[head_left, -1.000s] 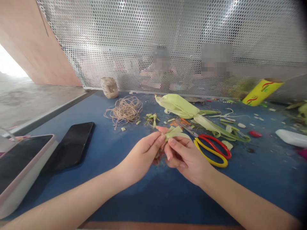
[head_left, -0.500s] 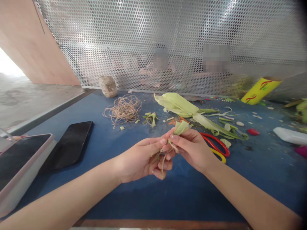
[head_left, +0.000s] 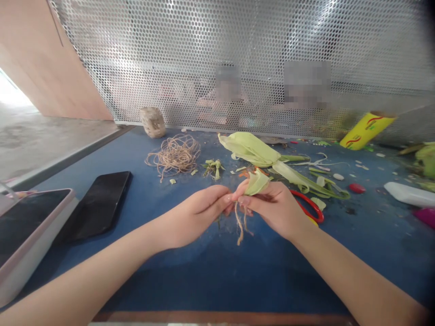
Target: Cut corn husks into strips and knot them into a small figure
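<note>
Above the middle of the blue table my left hand (head_left: 200,213) and my right hand (head_left: 277,206) meet at the fingertips, both closed in a pinch. A pale green piece of corn husk (head_left: 257,182) stands up from my right hand's fingers. Two loose ends of brown twine (head_left: 239,224) hang down between the hands. My left fingertips press where the twine and husk come together; the exact hold there is hidden. Just beyond lies an ear of corn in its husk (head_left: 253,147). Red-handled scissors (head_left: 311,203) are partly covered by my right hand.
A tangle of twine (head_left: 178,154) and a small knotted green husk piece (head_left: 214,168) lie behind my left hand. A black phone (head_left: 102,203) is at left. A twine-wrapped jar (head_left: 152,122) and yellow tube (head_left: 367,130) stand before a perforated metal screen (head_left: 190,54); people sit behind it.
My left hand has turned over, its curled fingers now tucked out of sight. The twine ends now dangle freely below the hands. The husk piece stays in my right hand.
</note>
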Available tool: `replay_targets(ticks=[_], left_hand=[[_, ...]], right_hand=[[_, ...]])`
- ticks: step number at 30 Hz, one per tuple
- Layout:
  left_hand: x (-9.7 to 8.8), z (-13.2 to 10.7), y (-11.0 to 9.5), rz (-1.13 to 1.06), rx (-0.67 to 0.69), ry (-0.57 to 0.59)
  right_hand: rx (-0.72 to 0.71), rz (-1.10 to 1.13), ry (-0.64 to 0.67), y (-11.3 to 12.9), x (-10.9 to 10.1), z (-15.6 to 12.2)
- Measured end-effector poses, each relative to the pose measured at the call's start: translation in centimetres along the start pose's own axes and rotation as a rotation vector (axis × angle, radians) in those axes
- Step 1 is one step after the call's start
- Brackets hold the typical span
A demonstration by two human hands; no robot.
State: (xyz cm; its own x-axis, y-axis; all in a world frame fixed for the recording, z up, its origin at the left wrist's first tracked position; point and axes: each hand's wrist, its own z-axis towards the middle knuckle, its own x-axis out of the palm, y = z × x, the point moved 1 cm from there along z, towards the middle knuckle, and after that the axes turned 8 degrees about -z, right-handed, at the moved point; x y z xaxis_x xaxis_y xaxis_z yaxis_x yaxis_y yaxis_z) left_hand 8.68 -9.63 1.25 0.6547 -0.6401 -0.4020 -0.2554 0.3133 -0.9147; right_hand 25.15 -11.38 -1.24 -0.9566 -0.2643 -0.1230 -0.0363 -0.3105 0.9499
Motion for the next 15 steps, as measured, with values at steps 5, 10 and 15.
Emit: replay_targets(ticks=[5,10,15], left_hand=[[0.1,-0.4,0.7,0.580,0.456,-0.502],[1.0,-1.1,1.3,1.008,0.958,-0.670],[0.6,-0.8,0.8,0.770,0.775,-0.617]], right_hand=[[0.068,0.055,-0.120,-0.5,0.2,0.1],[0.109,0.112,-0.154,-0.6,0.4,0.2],[0.144,0.133,-0.137,-0.7,0.8,0.0]])
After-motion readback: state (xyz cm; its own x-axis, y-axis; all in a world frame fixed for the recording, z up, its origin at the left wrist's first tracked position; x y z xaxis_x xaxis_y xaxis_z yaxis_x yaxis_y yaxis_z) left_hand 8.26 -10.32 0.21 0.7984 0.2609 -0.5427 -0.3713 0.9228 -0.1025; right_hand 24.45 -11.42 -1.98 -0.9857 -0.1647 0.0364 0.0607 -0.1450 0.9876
